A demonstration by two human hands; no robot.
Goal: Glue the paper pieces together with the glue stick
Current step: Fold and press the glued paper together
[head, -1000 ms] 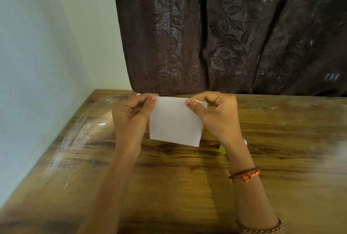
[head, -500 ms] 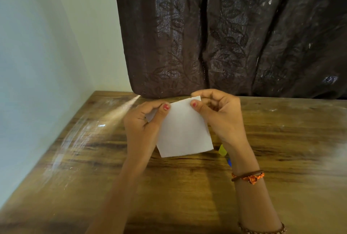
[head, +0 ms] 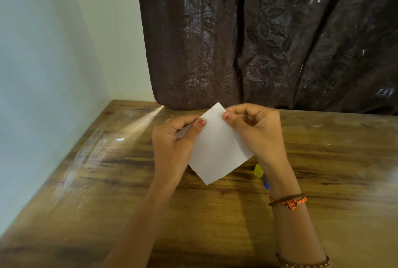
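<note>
While both thumbs pinch it, white paper (head: 217,149) hangs tilted between left hand (head: 172,138) and right hand (head: 256,132).
No writing shows; right wrist hides most of a yellow-blue object (head: 258,170).

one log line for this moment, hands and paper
left hand: pinches paper | right hand: pinches paper | paper: held above table | glue stick: on table, idle

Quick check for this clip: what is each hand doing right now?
Left hand: pinches the white paper at its left edge.
Right hand: pinches the same paper near its top right edge.
</note>
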